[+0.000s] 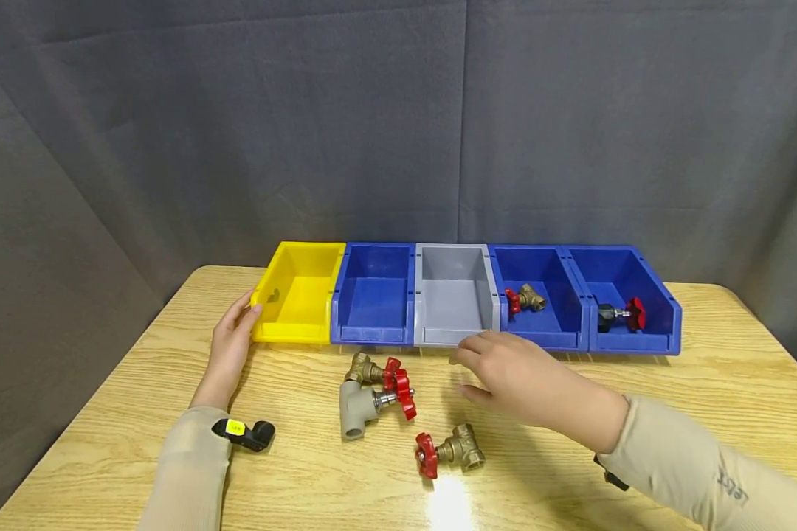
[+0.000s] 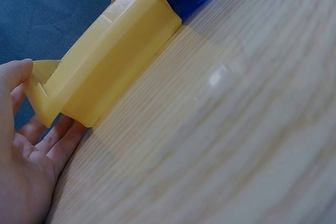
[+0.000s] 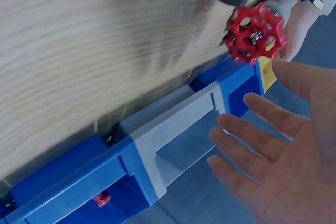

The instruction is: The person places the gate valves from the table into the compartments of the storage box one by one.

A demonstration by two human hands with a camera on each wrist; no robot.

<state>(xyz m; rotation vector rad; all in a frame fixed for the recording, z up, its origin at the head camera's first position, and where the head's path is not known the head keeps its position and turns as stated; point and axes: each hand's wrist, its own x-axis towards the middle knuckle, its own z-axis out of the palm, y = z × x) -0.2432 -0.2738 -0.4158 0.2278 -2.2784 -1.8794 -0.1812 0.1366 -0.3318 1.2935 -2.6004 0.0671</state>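
Note:
My left hand (image 1: 231,335) holds the front left corner of a yellow storage bin (image 1: 297,333); in the left wrist view the thumb touches the rim and the fingers lie below. My right hand (image 1: 514,376) hovers with spread fingers, holding nothing, in front of the grey bin (image 1: 457,337). Left of it on the table lie a brass valve (image 1: 365,369) with a red handwheel and a grey plastic tee valve (image 1: 357,408), also red-wheeled, close together. Nearer me is another brass valve (image 1: 463,448) with a red handwheel (image 1: 427,456).
The bins stand side by side along the table's (image 1: 292,487) back. A blue bin (image 1: 372,335) sits between yellow and grey. Right of grey, one blue bin (image 1: 561,341) holds a brass valve (image 1: 530,298); the end blue bin (image 1: 637,344) holds a black-bodied, red-wheeled valve (image 1: 607,317). A dark curtain hangs behind.

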